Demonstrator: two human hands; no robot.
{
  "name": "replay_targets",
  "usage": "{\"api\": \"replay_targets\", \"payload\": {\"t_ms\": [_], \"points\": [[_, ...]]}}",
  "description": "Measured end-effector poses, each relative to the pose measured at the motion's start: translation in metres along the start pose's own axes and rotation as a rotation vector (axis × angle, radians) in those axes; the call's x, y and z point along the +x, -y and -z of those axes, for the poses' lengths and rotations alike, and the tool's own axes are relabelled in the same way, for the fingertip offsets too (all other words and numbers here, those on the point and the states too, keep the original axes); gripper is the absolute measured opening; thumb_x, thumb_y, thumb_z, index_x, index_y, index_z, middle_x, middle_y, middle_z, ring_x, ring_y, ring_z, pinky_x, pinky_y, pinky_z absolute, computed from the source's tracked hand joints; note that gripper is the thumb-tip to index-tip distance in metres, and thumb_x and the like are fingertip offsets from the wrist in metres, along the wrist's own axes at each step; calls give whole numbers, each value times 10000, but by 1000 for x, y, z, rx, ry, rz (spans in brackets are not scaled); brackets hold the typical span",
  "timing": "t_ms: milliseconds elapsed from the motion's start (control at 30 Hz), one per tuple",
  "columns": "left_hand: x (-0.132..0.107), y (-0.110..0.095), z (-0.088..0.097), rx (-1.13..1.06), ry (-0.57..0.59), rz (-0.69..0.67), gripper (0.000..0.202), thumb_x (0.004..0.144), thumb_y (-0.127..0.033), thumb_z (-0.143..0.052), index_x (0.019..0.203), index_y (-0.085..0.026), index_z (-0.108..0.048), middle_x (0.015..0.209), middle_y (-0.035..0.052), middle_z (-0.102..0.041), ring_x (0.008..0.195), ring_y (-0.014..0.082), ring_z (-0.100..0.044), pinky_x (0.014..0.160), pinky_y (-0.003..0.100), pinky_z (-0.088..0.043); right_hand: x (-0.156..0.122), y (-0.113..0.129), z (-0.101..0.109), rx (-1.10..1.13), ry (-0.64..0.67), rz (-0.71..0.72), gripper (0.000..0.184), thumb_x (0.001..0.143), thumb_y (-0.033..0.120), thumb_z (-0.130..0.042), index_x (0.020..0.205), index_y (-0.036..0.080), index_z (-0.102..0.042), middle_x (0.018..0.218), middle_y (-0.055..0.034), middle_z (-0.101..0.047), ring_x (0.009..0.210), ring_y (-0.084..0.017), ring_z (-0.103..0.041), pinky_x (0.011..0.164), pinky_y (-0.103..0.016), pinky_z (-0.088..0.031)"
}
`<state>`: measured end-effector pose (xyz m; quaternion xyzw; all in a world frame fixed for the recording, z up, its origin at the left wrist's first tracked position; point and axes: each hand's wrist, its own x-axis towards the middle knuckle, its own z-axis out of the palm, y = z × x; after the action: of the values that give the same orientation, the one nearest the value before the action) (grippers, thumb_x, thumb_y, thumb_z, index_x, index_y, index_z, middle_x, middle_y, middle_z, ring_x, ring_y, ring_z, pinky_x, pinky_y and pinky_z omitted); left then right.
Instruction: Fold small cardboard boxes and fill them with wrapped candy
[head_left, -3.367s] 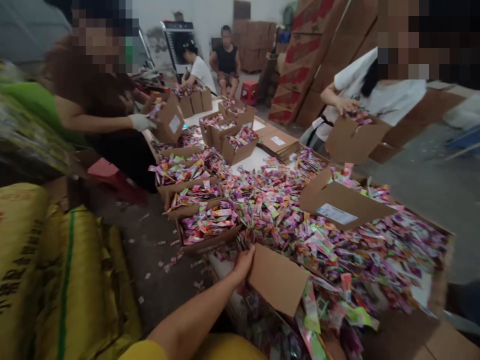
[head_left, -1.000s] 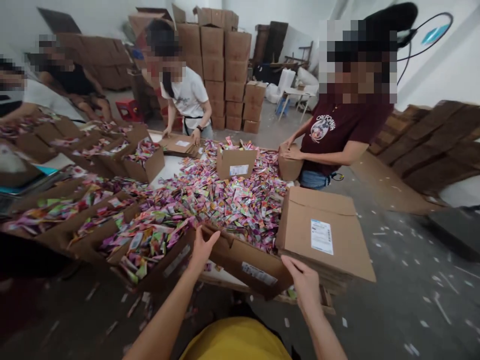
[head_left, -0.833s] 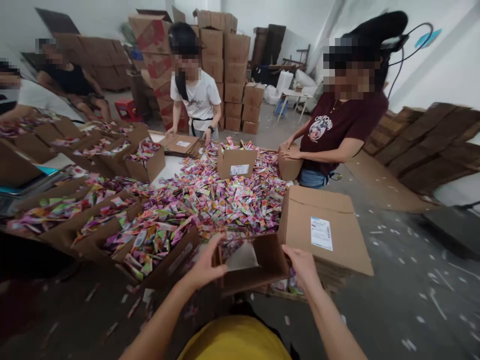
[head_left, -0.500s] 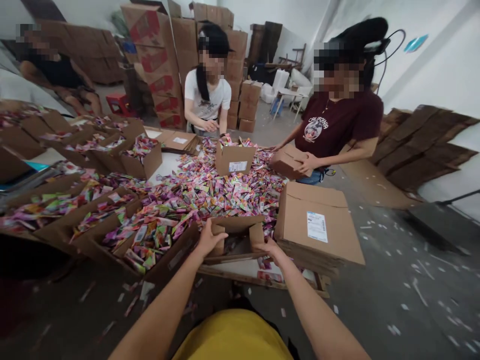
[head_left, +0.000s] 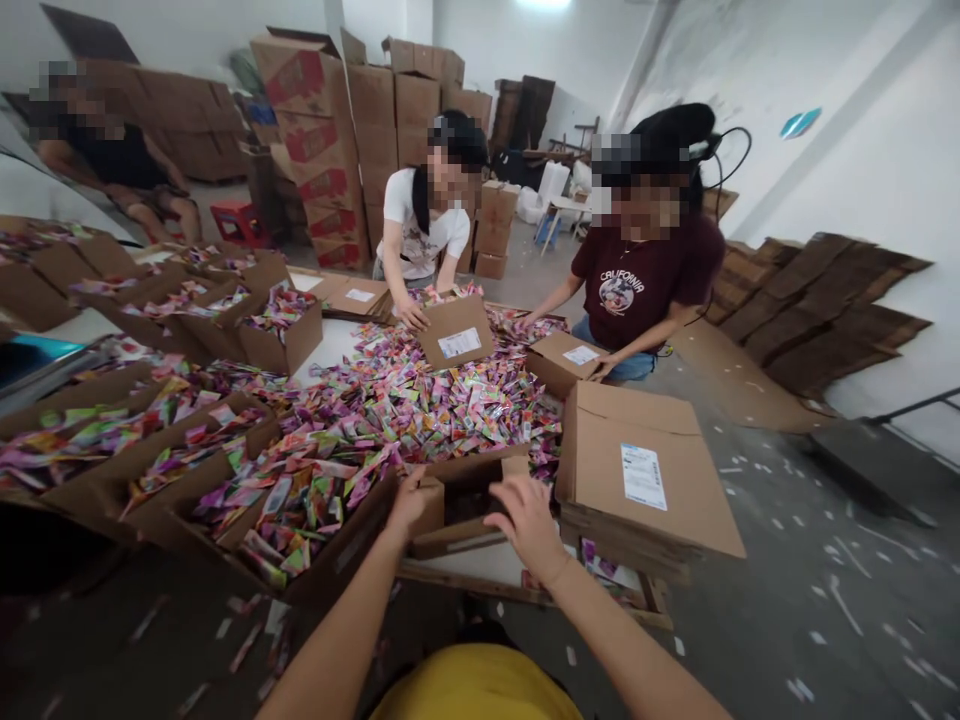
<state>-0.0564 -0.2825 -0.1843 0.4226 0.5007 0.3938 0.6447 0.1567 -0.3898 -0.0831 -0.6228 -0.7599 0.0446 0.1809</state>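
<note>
An open cardboard box [head_left: 465, 535] stands at the table's near edge, its inside dark. My left hand [head_left: 409, 505] grips its left end, with the thumb over the rim. At the opposite end, my right hand [head_left: 529, 520] is over the side, fingers bent and spread apart, near a raised flap [head_left: 515, 466]; whether it touches the flap I cannot tell. Beyond the box lies a heap of small, colourful wrapped packets [head_left: 442, 410]. Left of my left hand, a larger carton [head_left: 330, 545] is filled with the same packets.
Flat folded cartons [head_left: 637, 440] are stacked at right. Across the table, one person tilts a labelled box [head_left: 454, 335]; another handles a closed box [head_left: 566, 360]. More filled cartons [head_left: 281, 335] stand at left. A seated person is at far left. Scraps litter the floor [head_left: 787, 560].
My right hand has risen from the box's right edge to above that end. My left hand keeps its hold. Across the table, one box has tilted and the other has been turned, label up.
</note>
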Motion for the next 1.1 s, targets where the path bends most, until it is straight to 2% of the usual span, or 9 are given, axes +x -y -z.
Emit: {"api": "replay_targets", "payload": {"t_ms": [133, 333, 467, 567, 633, 767, 833, 967, 1100], "points": [[-3, 1, 2, -53, 38, -3, 391, 584, -279, -742, 946, -145, -682, 822, 36, -705, 750, 193, -635, 719, 309, -474, 29, -10, -6, -191, -3, -81, 987, 745, 499, -797, 1516, 150, -289, 1495, -167, -421, 1421, -352, -260, 1164, -661, -37], [-15, -1, -7, -79, -78, -73, 191, 581, -285, -615, 734, -179, -659, 1093, 82, -712, 1007, 276, -653, 798, 334, -509, -3, -14, -40, -174, 196, -17, 445, 992, 301, -494, 1412, 156, -491, 1456, -84, -501, 1383, -264, -368, 1190, -489, -243], [-36, -11, 4, -4, -74, -108, 339, 584, -237, -547, 867, -171, -723, 1198, 115, -688, 1150, 321, -611, 931, 429, -500, -27, -21, -62, -115, 197, -82, 390, 1009, 285, -447, 1384, 223, -533, 1508, -20, -443, 1413, -228, -323, 1166, -434, -313], [-53, -32, 6, 115, -108, -222, 313, 667, -245, -511, 851, -194, -760, 1260, 101, -653, 1286, 306, -508, 1132, 466, -329, -21, -24, -64, -101, 209, -58, 348, 998, 301, -472, 1314, 232, -599, 1511, -30, -439, 1395, -256, -341, 1127, -456, -355], [-57, -46, -8, 406, 43, -341, 328, 712, -316, -602, 980, -228, -769, 1384, 101, -576, 1405, 336, -363, 1203, 510, -154, -13, -23, -59, -111, 236, -18, 348, 980, 280, -496, 1301, 208, -610, 1512, -77, -430, 1378, -302, -354, 1085, -493, -383], [-44, -58, -52, 1416, 551, -420, 1340, 371, -405, -916, 1532, -256, -262, 1608, 271, -92, 1457, 528, 41, 1069, 749, 107, 5, -17, -44, -63, 295, -1, 363, 969, 213, -463, 1281, 120, -622, 1477, -172, -449, 1371, -361, -348, 1074, -580, -350], [-28, -61, -64, 1624, 626, -375, 1496, 321, -378, -939, 1552, -284, -93, 1595, 310, -3, 1444, 548, 42, 1060, 762, 78, 21, -23, -35, 83, 338, -54, 313, 944, 198, -500, 1179, 124, -691, 1447, -165, -487, 1371, -361, -351, 1105, -591, -303], [-2, -84, -66, 1557, 606, -278, 1331, 423, -423, -905, 1530, -380, -167, 1599, 279, -129, 1450, 531, -118, 1102, 710, -94, 80, -76, -19, 409, 469, -186, 273, 797, 185, -709, 1061, 240, -750, 1199, -19, -692, 1178, -212, -574, 1073, -331, -412], [-17, -87, -67, 1287, 243, -103, 1069, 459, -468, -869, 1436, -398, -440, 1531, 228, -336, 1414, 513, -250, 1074, 672, -245, 157, -173, -30, 351, 395, -509, 339, 966, 248, -475, 1229, 130, -652, 1190, -110, -688, 1040, -192, -657, 909, -298, -515]]}}
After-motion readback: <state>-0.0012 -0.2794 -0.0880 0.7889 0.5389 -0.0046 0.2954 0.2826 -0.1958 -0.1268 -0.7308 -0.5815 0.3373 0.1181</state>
